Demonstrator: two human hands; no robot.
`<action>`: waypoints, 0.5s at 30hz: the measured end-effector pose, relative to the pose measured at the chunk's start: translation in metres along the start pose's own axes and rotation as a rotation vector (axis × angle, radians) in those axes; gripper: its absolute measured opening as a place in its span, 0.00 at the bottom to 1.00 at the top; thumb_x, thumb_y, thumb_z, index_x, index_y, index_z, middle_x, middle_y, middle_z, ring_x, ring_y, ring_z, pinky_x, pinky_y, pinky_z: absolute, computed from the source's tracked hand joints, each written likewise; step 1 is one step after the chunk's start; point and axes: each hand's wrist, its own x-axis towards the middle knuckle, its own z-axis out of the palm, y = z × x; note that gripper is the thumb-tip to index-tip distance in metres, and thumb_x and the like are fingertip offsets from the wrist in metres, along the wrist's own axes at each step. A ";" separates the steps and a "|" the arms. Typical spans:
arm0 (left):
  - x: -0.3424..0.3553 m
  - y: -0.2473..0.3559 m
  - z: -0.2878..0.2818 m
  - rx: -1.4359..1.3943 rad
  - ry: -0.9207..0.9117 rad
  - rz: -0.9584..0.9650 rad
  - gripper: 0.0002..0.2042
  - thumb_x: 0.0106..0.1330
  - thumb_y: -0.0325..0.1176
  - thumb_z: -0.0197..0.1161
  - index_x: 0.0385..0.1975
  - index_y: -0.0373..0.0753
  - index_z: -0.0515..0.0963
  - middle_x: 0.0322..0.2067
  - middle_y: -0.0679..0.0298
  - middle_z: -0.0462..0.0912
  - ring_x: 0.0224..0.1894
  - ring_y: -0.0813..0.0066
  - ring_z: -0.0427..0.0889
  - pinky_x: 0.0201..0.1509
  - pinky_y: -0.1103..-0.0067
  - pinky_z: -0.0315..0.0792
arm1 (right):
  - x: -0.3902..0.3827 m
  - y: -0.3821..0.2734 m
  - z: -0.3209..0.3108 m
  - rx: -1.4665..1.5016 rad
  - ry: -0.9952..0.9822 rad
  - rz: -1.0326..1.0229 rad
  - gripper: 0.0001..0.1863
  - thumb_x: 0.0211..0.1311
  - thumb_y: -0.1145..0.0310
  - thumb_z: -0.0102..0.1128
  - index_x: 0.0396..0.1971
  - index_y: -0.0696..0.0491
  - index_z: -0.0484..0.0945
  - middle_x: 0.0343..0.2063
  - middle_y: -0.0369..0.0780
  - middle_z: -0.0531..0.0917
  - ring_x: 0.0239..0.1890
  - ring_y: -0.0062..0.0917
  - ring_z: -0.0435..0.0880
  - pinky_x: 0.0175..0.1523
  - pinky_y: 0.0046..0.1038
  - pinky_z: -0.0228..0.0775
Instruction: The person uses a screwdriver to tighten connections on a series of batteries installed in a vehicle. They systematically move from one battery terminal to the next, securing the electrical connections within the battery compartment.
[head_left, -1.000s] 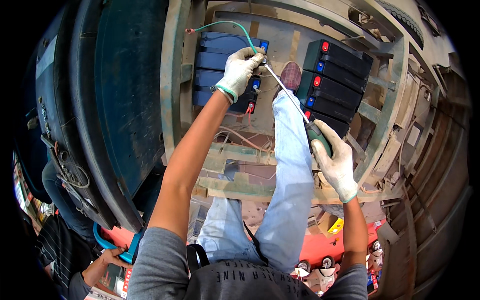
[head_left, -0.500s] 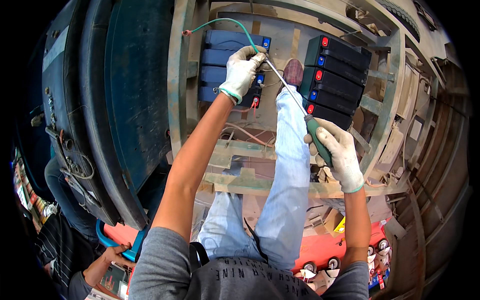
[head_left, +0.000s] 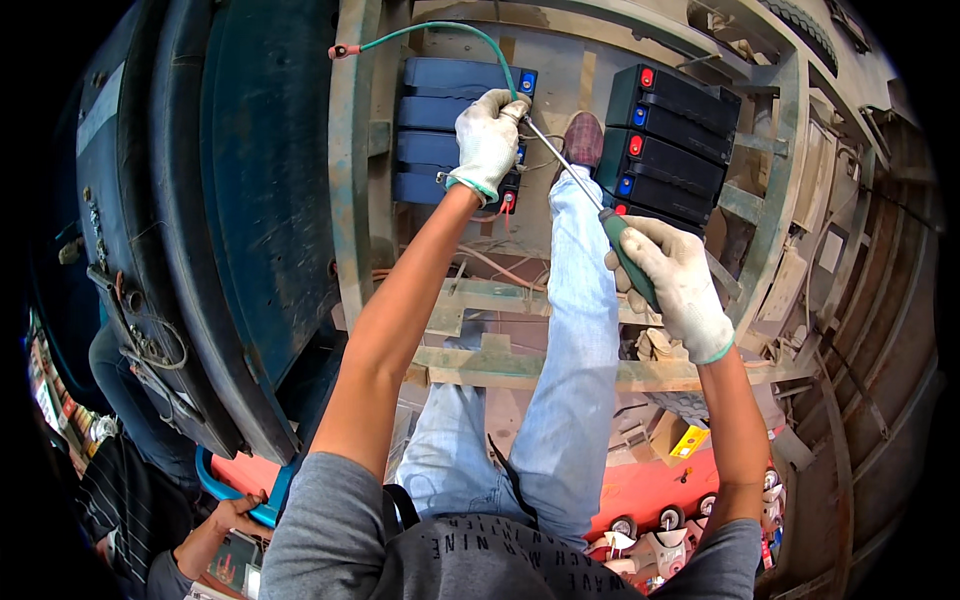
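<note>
My gloved left hand is closed, pinching the near end of a green cable above the left-hand batteries. The cable arches up and away to a reddish lug at its loose end. In my gloved right hand is a screwdriver with a green handle, its shaft slanting up to the left. The screwdriver's tip meets the cable end at my left fingertips; the exact contact is hidden by the glove. Blue and red terminals show on the batteries.
More black batteries stand on the right inside a worn metal frame. My shoe is between the battery groups. A thick dark-blue panel rises at left. Another person's hand rests by a blue-rimmed edge at lower left.
The cable's loose lug end has swung left and slightly up. My right hand has shifted a little up with the screwdriver, whose tip stays at my left fingers.
</note>
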 end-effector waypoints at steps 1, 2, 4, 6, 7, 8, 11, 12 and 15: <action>0.002 -0.004 0.001 -0.003 0.015 0.011 0.07 0.61 0.28 0.58 0.31 0.32 0.80 0.24 0.60 0.82 0.25 0.77 0.80 0.32 0.82 0.73 | 0.003 0.000 -0.006 0.469 -0.100 0.111 0.17 0.66 0.67 0.49 0.44 0.67 0.70 0.29 0.45 0.78 0.26 0.19 0.76 0.18 0.14 0.67; 0.004 -0.008 0.002 -0.006 0.031 0.022 0.07 0.61 0.28 0.58 0.31 0.31 0.80 0.24 0.60 0.82 0.25 0.77 0.80 0.32 0.81 0.73 | 0.014 0.004 -0.016 0.878 -0.264 0.296 0.20 0.67 0.65 0.47 0.48 0.67 0.65 0.31 0.47 0.76 0.26 0.20 0.77 0.18 0.13 0.69; 0.003 -0.006 0.005 0.011 0.024 0.027 0.06 0.62 0.27 0.58 0.31 0.31 0.79 0.24 0.60 0.81 0.27 0.77 0.81 0.32 0.81 0.74 | 0.028 0.018 -0.023 1.340 -0.423 0.468 0.25 0.69 0.62 0.44 0.54 0.67 0.56 0.36 0.49 0.72 0.27 0.23 0.78 0.17 0.14 0.73; 0.005 -0.005 0.007 0.006 0.006 0.023 0.06 0.63 0.28 0.57 0.32 0.32 0.79 0.24 0.63 0.81 0.24 0.80 0.79 0.26 0.83 0.70 | 0.038 0.025 -0.025 1.203 -0.405 0.404 0.25 0.69 0.62 0.44 0.54 0.67 0.57 0.36 0.50 0.73 0.28 0.24 0.79 0.17 0.14 0.73; 0.007 -0.004 0.007 -0.007 -0.010 0.017 0.06 0.64 0.29 0.57 0.33 0.33 0.79 0.24 0.65 0.80 0.20 0.83 0.76 0.20 0.85 0.66 | 0.041 0.025 -0.025 1.135 -0.396 0.373 0.24 0.69 0.61 0.44 0.54 0.67 0.57 0.36 0.50 0.73 0.28 0.24 0.79 0.17 0.14 0.73; 0.010 -0.005 0.008 -0.020 -0.028 0.011 0.06 0.64 0.30 0.57 0.34 0.35 0.79 0.24 0.66 0.80 0.17 0.86 0.73 0.14 0.86 0.62 | 0.042 0.022 -0.029 0.936 -0.282 0.277 0.25 0.68 0.58 0.45 0.51 0.67 0.62 0.36 0.49 0.76 0.30 0.24 0.80 0.20 0.14 0.75; 0.021 -0.017 0.002 0.013 -0.055 -0.022 0.06 0.65 0.29 0.56 0.33 0.34 0.77 0.24 0.66 0.79 0.21 0.82 0.80 0.13 0.86 0.61 | 0.032 0.000 -0.015 0.416 0.070 0.077 0.24 0.65 0.55 0.50 0.42 0.66 0.71 0.30 0.48 0.79 0.27 0.23 0.81 0.24 0.14 0.75; 0.023 -0.018 0.003 -0.012 -0.069 -0.058 0.06 0.65 0.29 0.55 0.34 0.34 0.77 0.24 0.65 0.79 0.22 0.80 0.81 0.13 0.86 0.61 | 0.029 0.000 -0.019 0.291 0.065 -0.025 0.25 0.63 0.53 0.54 0.40 0.65 0.74 0.29 0.47 0.80 0.29 0.22 0.82 0.27 0.19 0.77; 0.026 -0.019 0.008 -0.064 -0.101 -0.137 0.06 0.66 0.29 0.54 0.34 0.32 0.75 0.25 0.63 0.80 0.26 0.75 0.84 0.14 0.86 0.65 | 0.031 0.014 -0.019 -0.429 0.411 -0.320 0.25 0.56 0.56 0.62 0.43 0.63 0.73 0.32 0.46 0.80 0.36 0.28 0.82 0.41 0.30 0.76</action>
